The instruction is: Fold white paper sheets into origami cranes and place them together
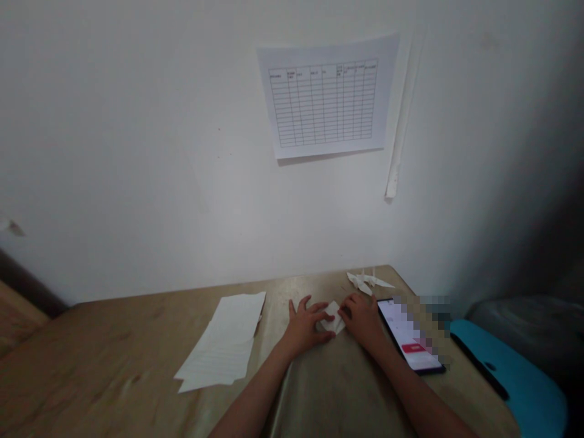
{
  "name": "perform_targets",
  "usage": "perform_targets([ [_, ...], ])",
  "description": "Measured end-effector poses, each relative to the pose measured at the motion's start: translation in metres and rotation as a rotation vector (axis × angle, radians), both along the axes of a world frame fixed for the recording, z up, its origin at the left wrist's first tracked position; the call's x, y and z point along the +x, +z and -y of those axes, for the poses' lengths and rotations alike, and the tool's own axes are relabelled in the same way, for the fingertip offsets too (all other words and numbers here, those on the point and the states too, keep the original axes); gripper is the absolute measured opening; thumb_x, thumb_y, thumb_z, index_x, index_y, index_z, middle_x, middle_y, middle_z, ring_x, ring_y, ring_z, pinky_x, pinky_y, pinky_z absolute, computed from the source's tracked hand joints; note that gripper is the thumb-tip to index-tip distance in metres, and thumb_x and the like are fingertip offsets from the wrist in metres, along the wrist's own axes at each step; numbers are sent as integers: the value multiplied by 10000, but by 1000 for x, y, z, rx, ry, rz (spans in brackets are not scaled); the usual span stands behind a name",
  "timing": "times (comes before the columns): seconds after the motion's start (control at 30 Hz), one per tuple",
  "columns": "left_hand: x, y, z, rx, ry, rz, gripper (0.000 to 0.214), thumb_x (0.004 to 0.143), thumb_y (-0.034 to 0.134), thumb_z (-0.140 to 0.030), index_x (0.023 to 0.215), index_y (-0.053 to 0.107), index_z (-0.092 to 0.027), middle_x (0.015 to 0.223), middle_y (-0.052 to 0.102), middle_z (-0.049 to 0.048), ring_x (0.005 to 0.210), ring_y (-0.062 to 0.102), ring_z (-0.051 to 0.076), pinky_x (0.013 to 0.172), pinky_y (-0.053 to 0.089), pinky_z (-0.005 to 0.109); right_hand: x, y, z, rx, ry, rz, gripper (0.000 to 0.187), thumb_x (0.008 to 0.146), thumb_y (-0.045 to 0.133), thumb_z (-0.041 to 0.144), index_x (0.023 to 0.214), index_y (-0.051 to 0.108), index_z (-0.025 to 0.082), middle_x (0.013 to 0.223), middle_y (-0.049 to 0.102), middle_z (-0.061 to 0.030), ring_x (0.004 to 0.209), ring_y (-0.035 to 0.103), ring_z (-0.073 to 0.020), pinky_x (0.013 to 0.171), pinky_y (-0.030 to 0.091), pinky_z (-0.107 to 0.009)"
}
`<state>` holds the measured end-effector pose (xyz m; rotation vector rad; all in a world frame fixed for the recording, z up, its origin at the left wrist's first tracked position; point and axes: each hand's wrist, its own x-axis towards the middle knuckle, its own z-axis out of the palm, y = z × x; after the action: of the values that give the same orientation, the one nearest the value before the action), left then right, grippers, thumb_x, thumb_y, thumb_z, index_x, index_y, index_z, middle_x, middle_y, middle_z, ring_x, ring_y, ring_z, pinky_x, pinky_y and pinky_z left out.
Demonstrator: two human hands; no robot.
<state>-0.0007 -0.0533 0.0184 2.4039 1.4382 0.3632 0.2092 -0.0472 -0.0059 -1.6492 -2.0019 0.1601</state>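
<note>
A small folded piece of white paper (334, 319) rests on the table between my two hands. My left hand (305, 327) has its thumb and index finger on the paper's left side, while the other fingers fan out over the tabletop. From the opposite side, my right hand (360, 316) grips the paper's right edge with bent fingers. Just beyond the right hand lie white folded paper cranes (362, 281) with pointed wings; their exact number is hard to make out.
Left of my hands lie several white paper sheets (223, 340). A phone (410, 340) with a lit screen sits beside my right forearm. The brown table (114, 353) meets a wall holding a printed grid sheet (326, 103). A blue rounded object (515, 371) stands at the right edge.
</note>
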Motion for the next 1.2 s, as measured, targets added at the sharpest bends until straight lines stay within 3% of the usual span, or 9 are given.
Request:
perform_targets([
  [0.37, 5, 1, 3, 55, 6, 14, 437, 740, 805, -562, 1154, 703, -469, 1405, 628, -43, 1460, 311, 398, 1114, -64, 821, -2, -2, -4, 21, -11, 89, 141, 940, 550, 251, 954, 689, 226, 1122, 677, -79, 1149, 580, -275, 1146, 187, -601],
  [1.0, 5, 8, 1, 72, -18, -41, 551, 744, 753, -650, 1263, 649, -498, 1397, 640, -29, 1440, 359, 408, 1107, -95, 827, -7, 5, -2, -39, -41, 143, 158, 955, 521, 237, 988, 674, 214, 1161, 666, -93, 1194, 561, -283, 1142, 182, -613],
  [1.2, 5, 2, 0, 83, -6, -25, 649, 736, 773, -626, 1331, 595, -439, 1383, 640, 8, 1438, 365, 391, 1120, -93, 817, -7, 6, -1, -27, -48, 160, 154, 951, 534, 246, 988, 679, 212, 1158, 664, -99, 1193, 559, -289, 1145, 193, -600],
])
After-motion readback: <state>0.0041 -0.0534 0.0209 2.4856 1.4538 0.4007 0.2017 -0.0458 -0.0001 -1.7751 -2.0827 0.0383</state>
